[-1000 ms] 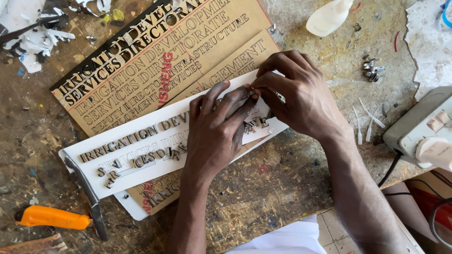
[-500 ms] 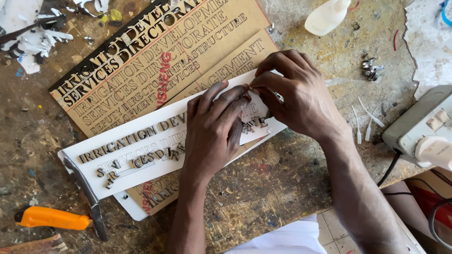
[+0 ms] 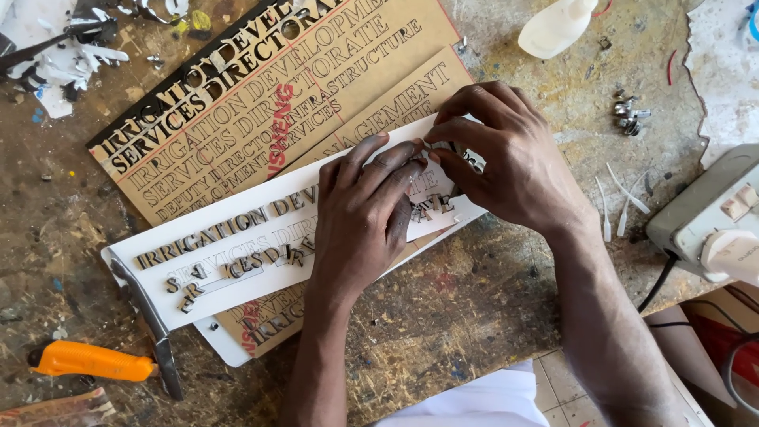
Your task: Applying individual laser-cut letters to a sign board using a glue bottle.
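A long white sign board (image 3: 237,253) lies slanted on the worktable with a row of small dark cut-out letters stuck along its upper line and several loose letters (image 3: 186,292) scattered lower left. My left hand (image 3: 364,213) lies flat on the board, fingers pressing near its right end. My right hand (image 3: 506,158) meets it there, thumb and fingers pinching a small letter piece (image 3: 431,149) against the board. What lies under the palms is hidden.
Brown stencil sheets (image 3: 277,103) with cut lettering lie under and behind the board. A thin metal blade (image 3: 146,304) and an orange-handled knife (image 3: 91,360) rest at the lower left. A white squeeze bottle (image 3: 557,28), small metal screws (image 3: 626,111) and a grey power strip (image 3: 708,217) stand right.
Both hands stay at the right end of the white board; the fingers have shifted slightly around the small letter piece. Nothing else has moved.
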